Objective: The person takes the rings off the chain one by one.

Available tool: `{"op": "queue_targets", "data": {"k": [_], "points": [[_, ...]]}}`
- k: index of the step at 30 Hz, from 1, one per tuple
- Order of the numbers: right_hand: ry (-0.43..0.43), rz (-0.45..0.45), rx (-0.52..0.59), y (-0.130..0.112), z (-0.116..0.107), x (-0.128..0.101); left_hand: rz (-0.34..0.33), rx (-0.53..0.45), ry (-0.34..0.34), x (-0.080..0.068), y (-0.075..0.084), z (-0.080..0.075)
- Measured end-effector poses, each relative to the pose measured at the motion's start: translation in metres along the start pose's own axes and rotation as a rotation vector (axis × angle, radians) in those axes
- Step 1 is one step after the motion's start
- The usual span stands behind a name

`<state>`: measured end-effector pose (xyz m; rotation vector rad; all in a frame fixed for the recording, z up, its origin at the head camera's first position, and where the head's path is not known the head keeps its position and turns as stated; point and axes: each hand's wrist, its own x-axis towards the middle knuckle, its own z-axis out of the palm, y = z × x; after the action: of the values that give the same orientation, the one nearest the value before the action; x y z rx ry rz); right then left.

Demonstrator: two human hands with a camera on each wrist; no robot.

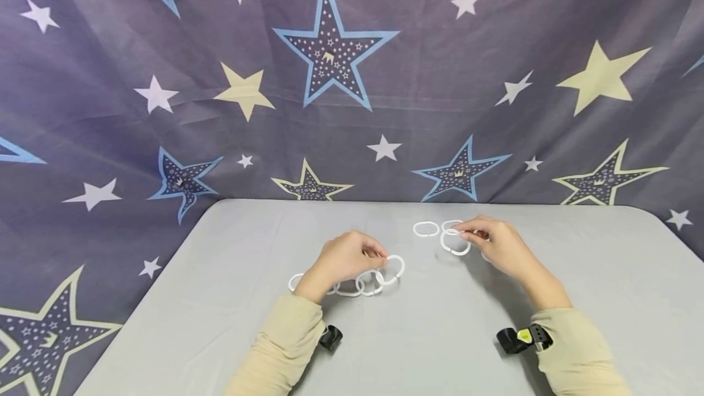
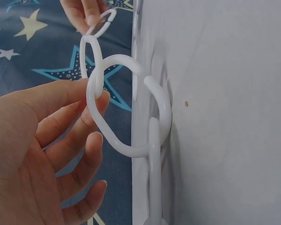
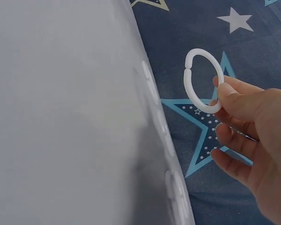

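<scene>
In the head view my left hand (image 1: 348, 256) pinches the end of a chain of white plastic links (image 1: 360, 286), which trails to the left under the hand and wrist. Up close in the left wrist view, the fingertips hold a C-shaped link (image 2: 166, 105) where it hooks through another link (image 2: 97, 56). Each link has a small gap in its loop. My right hand (image 1: 497, 246), farther back and to the right, pinches a single white link (image 3: 188, 86) between thumb and index finger. Its other fingers are loosely bent. The two hands are apart.
Loose white links lie toward the back of the grey table (image 1: 418, 335); one oval link (image 1: 426, 236) is left of the right hand and others are partly behind it. A star-patterned cloth (image 1: 352, 127) hangs behind the table. Black straps (image 1: 514, 341) sit at the wrists.
</scene>
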<state>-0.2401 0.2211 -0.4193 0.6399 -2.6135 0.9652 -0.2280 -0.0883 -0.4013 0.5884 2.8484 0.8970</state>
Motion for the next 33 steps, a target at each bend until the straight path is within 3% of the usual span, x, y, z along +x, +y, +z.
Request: {"op": "queue_targets", "data": {"k": [13,33], "points": [[-0.07,-0.03,-0.082,0.014,0.008,0.005,-0.009,0.0,0.002,-0.001,0.0,-0.001],[-0.215,-0.073,-0.194,0.021,-0.001,0.022,0.004,0.0,0.003,0.0,0.003,0.0]]}}
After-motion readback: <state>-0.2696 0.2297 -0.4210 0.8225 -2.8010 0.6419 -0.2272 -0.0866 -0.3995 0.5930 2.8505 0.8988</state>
